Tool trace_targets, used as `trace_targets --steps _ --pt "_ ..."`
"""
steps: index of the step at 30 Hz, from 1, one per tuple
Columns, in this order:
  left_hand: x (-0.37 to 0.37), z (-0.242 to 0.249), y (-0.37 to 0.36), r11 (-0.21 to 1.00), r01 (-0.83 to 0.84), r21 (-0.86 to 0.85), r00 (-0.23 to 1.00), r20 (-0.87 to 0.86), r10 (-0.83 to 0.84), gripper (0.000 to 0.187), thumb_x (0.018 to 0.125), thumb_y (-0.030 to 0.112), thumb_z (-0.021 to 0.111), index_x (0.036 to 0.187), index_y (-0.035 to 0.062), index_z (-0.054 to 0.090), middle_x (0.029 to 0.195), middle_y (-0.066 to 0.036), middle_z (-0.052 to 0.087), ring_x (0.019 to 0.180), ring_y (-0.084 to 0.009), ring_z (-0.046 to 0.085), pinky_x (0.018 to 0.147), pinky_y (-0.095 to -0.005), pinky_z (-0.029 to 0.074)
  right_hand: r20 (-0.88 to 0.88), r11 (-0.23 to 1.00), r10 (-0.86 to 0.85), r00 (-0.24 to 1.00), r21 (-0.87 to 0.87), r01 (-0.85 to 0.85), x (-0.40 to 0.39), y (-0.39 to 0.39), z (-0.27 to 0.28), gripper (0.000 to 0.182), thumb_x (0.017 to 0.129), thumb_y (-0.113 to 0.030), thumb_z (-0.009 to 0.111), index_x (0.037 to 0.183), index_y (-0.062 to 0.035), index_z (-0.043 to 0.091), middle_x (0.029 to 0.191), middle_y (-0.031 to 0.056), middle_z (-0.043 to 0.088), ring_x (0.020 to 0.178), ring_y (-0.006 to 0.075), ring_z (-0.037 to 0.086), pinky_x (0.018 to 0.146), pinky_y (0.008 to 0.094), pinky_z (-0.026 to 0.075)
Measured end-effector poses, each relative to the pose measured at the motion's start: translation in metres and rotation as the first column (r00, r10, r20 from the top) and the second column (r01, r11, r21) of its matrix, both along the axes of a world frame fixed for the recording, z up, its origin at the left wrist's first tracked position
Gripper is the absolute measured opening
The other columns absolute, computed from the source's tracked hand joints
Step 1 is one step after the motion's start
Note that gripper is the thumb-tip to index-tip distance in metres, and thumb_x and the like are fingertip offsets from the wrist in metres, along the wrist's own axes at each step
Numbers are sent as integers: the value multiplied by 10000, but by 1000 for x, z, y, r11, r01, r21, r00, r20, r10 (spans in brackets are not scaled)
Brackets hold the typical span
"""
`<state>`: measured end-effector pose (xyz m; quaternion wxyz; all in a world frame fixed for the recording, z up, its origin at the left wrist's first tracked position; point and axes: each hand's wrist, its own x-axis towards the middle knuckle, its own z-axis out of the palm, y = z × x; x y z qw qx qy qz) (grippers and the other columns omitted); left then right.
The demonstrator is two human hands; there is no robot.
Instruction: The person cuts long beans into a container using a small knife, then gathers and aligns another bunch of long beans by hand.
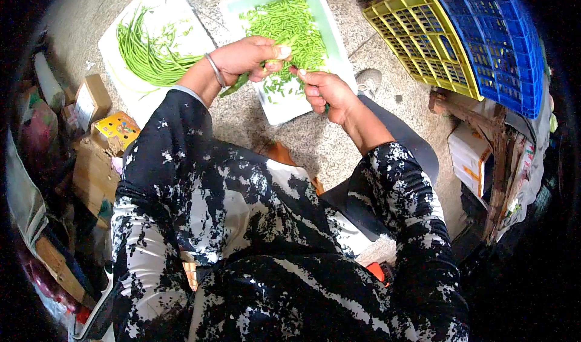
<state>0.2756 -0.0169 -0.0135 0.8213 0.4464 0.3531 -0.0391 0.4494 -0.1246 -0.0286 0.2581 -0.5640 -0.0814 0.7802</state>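
My left hand (257,56), with a metal bangle at the wrist, is closed around a few long green beans (236,85) whose ends hang out below the palm. Close by on the right, my right hand (330,94) has its fingers curled and its thumb pressed to the forefinger. A bit of green shows at its palm, too small to name. Both hands are over the near part of a pale tray (331,24) heaped with short cut bean pieces (284,21). Whole long beans (142,55) lie in a curved bundle on a white board or lid (115,39) to the left.
Yellow and blue plastic crates (417,33) stand at the upper right, above a wooden frame (499,160) and a white box (469,154). Cardboard boxes (94,175) and a yellow box (118,129) sit at the left. A shoe (369,81) rests on the speckled floor right of the tray.
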Motion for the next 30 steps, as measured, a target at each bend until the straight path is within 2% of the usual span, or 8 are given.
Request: trace_targets --steps 7,10,12,13,18,21,26,30 --pt "2 3 -1 933 -77 -352 984 124 128 226 877 278 472 859 53 489 614 53 402 440 -28 289 390 -189 235 178 992 70 982 -115 -50 -1 10 14 265 806 -359 561 777 -102 504 552 -36 413 419 60 300 369 204 209" --pt "2 4 -2 904 -88 -419 978 134 157 219 875 276 477 853 58 483 611 51 398 442 -28 287 393 -188 240 311 975 222 924 -88 -204 2 17 8 267 810 -328 560 862 -69 521 624 -8 479 452 71 378 371 206 248" --pt "2 4 -3 892 -82 -445 979 133 156 220 876 277 474 855 58 478 615 51 397 445 -30 289 395 -187 242 226 959 -180 957 257 119 -1 20 10 241 840 -278 527 910 -47 533 711 3 558 514 57 458 375 177 264" --pt "1 3 -3 879 -75 -471 979 131 154 221 878 278 471 858 57 472 618 50 396 448 -32 292 397 -186 244 166 930 -294 941 278 241 -3 22 17 227 829 -228 543 941 -30 550 750 12 555 560 58 489 391 166 285" --pt "1 -1 -4 855 -146 -498 973 84 215 210 882 270 462 870 60 458 656 38 433 460 -37 309 389 -184 259 142 873 -361 922 399 280 -7 27 18 145 769 -162 624 817 -39 565 676 -1 545 514 63 481 387 195 314" --pt "0 -4 -3 858 -302 -416 945 -9 328 174 884 259 453 895 87 469 717 -7 525 473 -52 353 367 -181 302 291 851 -330 898 503 150 -17 27 23 125 748 -140 645 744 -41 568 628 1 546 463 52 441 405 191 324" --pt "1 -12 -1 831 -364 -419 924 -49 380 187 853 298 509 893 116 497 803 -26 598 487 -47 421 362 -161 333 259 837 -345 902 520 171 -23 29 20 123 749 -133 639 745 -36 563 604 1 539 464 52 436 412 192 326" --pt "4 -3 0 846 -420 -327 907 -127 402 202 882 277 452 932 83 479 849 -73 611 570 -92 516 369 -190 371 259 844 -361 896 499 196 -26 32 26 116 759 -133 623 756 -37 557 615 12 565 456 44 409 410 189 320"
